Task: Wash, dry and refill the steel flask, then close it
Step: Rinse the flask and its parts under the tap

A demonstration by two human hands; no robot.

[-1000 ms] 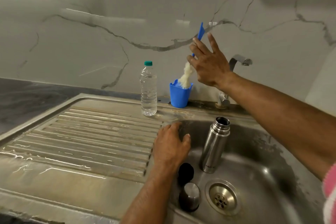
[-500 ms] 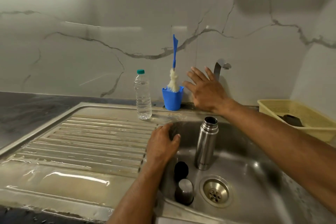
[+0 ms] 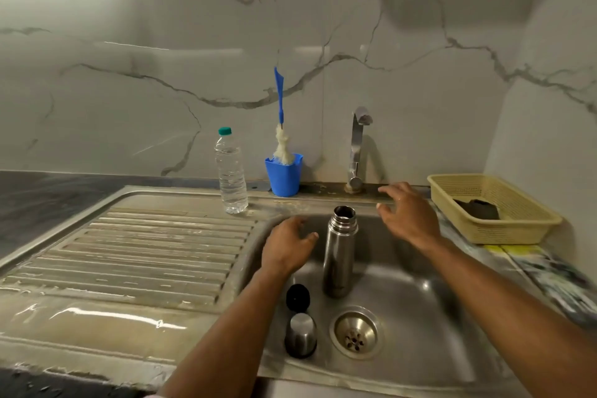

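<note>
The tall cylindrical steel flask [image 3: 339, 252] is standing upright and uncapped in the basin of the stainless steel sink [image 3: 429, 326], just far of the round metal drain [image 3: 356, 332]. Your left hand [image 3: 286, 249] is hovering just left of the flask, at the basin's far-left corner, palm down; its fingers [image 3: 311, 236] are relaxed and slightly spread, holding nothing. Your right hand [image 3: 408, 216] is hovering right of the flask's open mouth, over the far rim of the basin, with its fingers [image 3: 389, 188] spread wide and reaching towards the left, also holding nothing. Neither hand is touching the flask.

Near the flask, on the basin floor to the left of the drain, the black round stopper [image 3: 297, 297] and the small steel cup lid [image 3: 300, 334] are sitting close together, the stopper on the far side.

On the far ledge, a clear plastic water bottle with a green cap [image 3: 231, 176] is standing upright, and right of it a blue plastic cup [image 3: 284, 179] is holding a blue-handled bottle brush with pale bristles [image 3: 280, 126]. The steel tap [image 3: 357, 149] is rising behind the basin. At the right, on the tabletop [image 3: 549, 268], a pale yellow plastic basket [image 3: 517, 229] is holding a dark object [image 3: 478, 208] that you cannot identify. The ribbed steel draining board [image 3: 129, 252] is stretching away to the left, looking wet.
</note>
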